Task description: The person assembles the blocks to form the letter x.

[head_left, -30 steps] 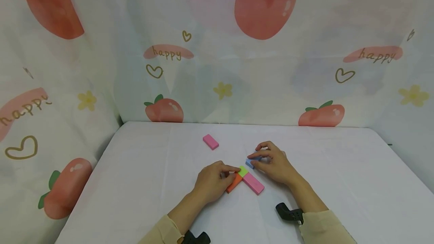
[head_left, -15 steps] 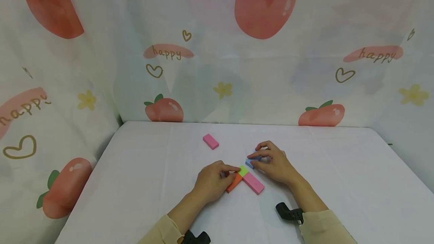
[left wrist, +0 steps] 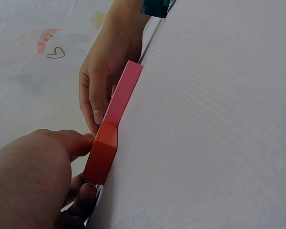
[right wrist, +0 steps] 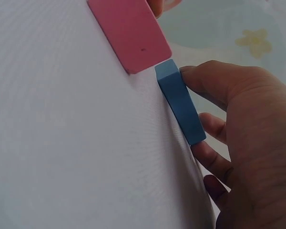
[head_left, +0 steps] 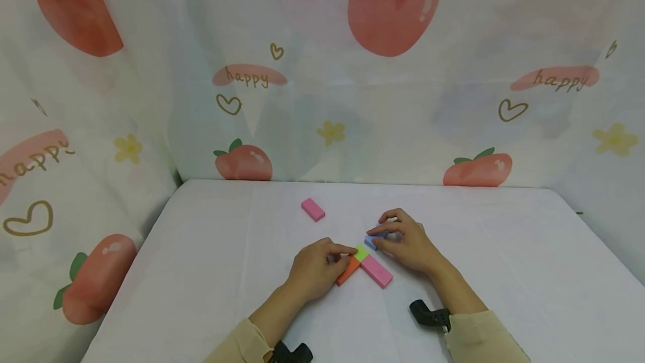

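Note:
My left hand (head_left: 313, 271) holds a flat orange block (head_left: 348, 273) on the table, its thumb and index finger at the block's edges. Against the orange block's far end lies a small yellow-green block (head_left: 361, 254); a longer pink block (head_left: 377, 272) meets them, slanting to the right. Just beyond, my right hand (head_left: 409, 244) pinches a blue block (head_left: 370, 242), partly covered by the fingers. The right wrist view shows the blue block (right wrist: 182, 102) between thumb and fingers, close to the pink block (right wrist: 133, 38). In the left wrist view the orange block (left wrist: 102, 152) hides the green one.
A second pink block (head_left: 313, 209) lies by itself farther back on the white-covered table (head_left: 242, 240). Patterned cloth (head_left: 302, 128) hangs behind the table and along the left side. Black wrist devices (head_left: 430, 315) sit at both sleeves.

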Demonstrator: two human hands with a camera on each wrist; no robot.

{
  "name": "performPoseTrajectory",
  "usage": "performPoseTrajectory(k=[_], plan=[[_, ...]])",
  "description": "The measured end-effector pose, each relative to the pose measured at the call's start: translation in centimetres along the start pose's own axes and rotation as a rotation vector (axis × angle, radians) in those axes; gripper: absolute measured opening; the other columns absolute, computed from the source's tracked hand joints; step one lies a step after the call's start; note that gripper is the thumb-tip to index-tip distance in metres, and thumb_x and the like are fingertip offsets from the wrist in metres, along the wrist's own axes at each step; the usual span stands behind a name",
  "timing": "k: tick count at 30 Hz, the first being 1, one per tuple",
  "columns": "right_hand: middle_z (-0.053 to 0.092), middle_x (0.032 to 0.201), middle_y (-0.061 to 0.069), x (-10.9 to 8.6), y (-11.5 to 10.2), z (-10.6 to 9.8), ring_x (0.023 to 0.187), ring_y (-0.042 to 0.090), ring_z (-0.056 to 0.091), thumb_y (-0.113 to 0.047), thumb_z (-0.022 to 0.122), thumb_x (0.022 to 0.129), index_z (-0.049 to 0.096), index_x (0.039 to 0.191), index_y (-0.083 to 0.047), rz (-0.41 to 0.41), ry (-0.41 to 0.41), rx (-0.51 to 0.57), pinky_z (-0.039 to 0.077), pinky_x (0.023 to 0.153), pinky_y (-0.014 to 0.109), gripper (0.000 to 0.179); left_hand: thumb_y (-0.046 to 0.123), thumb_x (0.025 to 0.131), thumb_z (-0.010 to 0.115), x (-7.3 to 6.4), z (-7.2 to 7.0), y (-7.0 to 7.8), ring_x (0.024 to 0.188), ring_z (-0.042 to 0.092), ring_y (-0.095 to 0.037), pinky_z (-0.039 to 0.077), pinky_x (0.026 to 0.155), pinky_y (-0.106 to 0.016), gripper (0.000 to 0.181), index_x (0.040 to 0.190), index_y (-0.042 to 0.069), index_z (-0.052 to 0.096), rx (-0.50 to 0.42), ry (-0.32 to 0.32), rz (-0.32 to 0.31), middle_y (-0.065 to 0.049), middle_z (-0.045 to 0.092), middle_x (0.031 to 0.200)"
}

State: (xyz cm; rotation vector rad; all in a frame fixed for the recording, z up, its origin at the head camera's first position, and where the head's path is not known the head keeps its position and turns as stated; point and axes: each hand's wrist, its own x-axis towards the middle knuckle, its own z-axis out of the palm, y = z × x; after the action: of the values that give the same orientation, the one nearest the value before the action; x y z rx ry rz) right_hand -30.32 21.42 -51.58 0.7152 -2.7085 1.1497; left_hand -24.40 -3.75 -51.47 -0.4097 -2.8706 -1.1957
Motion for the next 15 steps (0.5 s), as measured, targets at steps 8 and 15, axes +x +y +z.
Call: performPoseTrajectory(k=[8, 15], plan=[[0.057, 0.123, 0.005, -0.06, 0.11, -0.02, 0.117, 0.029, 0.057, -0.019, 0.081, 0.09, 0.083, 0.104, -0.027, 0.014, -0.006, 0.003, 0.029, 0.098, 0.056, 0.017, 0.033, 0.096, 0.072, -0.07, 0.06, 0.12, 0.066, 0.049, -0.003, 0.038, 0.059, -0.023, 0.021, 0.115, 0.041, 0.079, -0.011, 0.001, -0.004, 0.015, 0.057, 0.079], [0.058, 0.122, 0.005, 0.0, 0.11, -0.02, 0.115, 0.028, 0.058, -0.018, 0.08, 0.091, 0.083, 0.105, -0.026, 0.003, -0.003, 0.001, 0.031, 0.098, 0.057, 0.017, 0.033, 0.096, 0.072, -0.09, 0.0, 0.23, 0.067, 0.05, -0.004, 0.039, 0.06, -0.024, 0.021, 0.114, 0.041, 0.079, -0.013, 0.0, -0.018, 0.015, 0.057, 0.079]])
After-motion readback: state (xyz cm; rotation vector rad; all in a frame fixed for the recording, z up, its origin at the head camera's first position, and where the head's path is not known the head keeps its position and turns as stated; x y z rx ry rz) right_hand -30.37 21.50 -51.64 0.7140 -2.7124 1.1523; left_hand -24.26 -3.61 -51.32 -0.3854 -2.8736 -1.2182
